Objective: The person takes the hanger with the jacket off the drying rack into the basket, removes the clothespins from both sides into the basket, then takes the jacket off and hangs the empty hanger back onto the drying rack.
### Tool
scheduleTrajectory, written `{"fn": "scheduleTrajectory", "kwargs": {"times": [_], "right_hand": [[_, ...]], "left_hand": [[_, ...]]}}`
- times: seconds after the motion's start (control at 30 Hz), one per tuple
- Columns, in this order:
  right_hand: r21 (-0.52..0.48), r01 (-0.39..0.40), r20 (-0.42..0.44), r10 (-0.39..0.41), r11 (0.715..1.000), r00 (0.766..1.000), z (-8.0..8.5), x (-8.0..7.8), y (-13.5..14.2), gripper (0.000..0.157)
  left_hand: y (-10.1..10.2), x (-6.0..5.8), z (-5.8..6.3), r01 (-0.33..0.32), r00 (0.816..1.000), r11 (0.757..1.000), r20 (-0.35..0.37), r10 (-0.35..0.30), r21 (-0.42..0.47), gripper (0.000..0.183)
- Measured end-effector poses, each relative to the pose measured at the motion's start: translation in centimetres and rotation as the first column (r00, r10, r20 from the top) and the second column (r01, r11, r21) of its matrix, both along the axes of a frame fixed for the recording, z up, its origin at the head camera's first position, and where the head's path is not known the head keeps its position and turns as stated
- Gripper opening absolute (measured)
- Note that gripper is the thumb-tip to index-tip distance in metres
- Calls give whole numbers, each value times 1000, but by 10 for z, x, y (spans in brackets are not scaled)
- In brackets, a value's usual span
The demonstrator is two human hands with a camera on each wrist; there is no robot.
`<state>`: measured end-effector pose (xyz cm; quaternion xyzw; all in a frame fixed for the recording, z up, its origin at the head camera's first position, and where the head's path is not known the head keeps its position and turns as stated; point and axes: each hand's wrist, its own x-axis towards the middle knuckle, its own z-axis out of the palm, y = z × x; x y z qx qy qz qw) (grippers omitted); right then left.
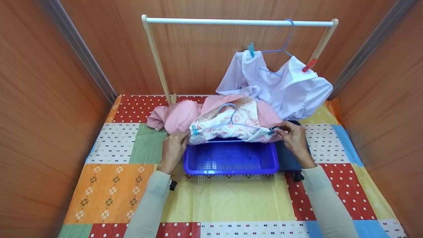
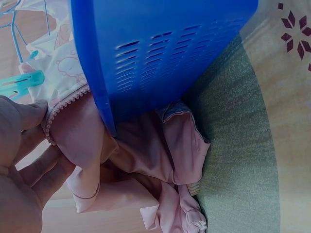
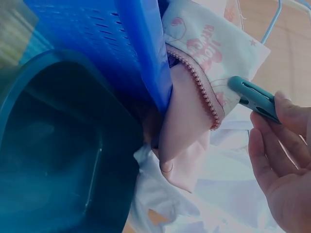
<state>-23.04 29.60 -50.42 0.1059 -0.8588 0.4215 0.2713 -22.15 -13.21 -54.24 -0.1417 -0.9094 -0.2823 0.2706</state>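
A pink zip jacket (image 1: 183, 115) with a white printed lining (image 1: 246, 107) lies over the far side of the blue basket (image 1: 231, 172). A blue hanger (image 1: 228, 124) rests on the lining. My left hand (image 1: 173, 148) pinches the jacket by its zippered edge (image 2: 68, 104), close to a turquoise clothespin (image 2: 22, 83) clipped there. On the other side my right hand (image 1: 292, 135) pinches a dark teal clothespin (image 3: 255, 99) between thumb and fingers. The tip of that clothespin is at the lining's corner, beside the zipper teeth (image 3: 201, 87).
Behind the jacket stands a rack with a white bar (image 1: 205, 21). A white shirt (image 1: 274, 86) hangs from it on a hanger, with a turquoise clothespin (image 1: 251, 49) and a red clothespin (image 1: 309, 64). A dark teal bin (image 3: 48, 145) stands right of the basket. Wooden panels (image 1: 43, 115) enclose the patchwork cloth (image 1: 231, 201).
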Motion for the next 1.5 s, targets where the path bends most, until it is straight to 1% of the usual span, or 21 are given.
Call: {"fn": "scheduleTrajectory", "kwargs": {"times": [0.17,0.37,0.57,0.67,0.8,0.93,1.07,1.23,1.5], "right_hand": [[-5,14,-14,-14,1000,1000,0,2,1,14],[-21,34,-10,-34,999,999,2,4,2,13],[-80,58,17,-57,995,998,6,8,2,17],[-86,83,27,-81,993,996,11,12,-1,21],[-95,104,56,-99,990,994,26,22,-9,28],[-96,103,106,-93,990,990,40,32,-15,34],[-94,83,122,-71,992,990,47,37,-14,36],[-126,58,118,-43,990,992,46,38,-6,37],[-195,52,165,-19,979,986,45,43,3,39]], "left_hand": [[0,0,-1,-8,1000,1000,-12,8,-6,15],[1,0,-1,-16,1000,1000,8,16,-15,14],[2,0,0,-19,1000,1000,22,19,-18,14],[2,0,0,-16,1000,1000,18,16,-14,14],[2,0,0,-14,1000,1000,14,14,-8,14],[1,-1,-1,-13,1000,1000,8,13,-5,14],[1,-1,0,-16,1000,1000,6,16,0,13],[1,-1,0,-14,1000,1000,4,14,5,13],[1,-1,-1,-17,1000,1000,14,17,5,13]]}}
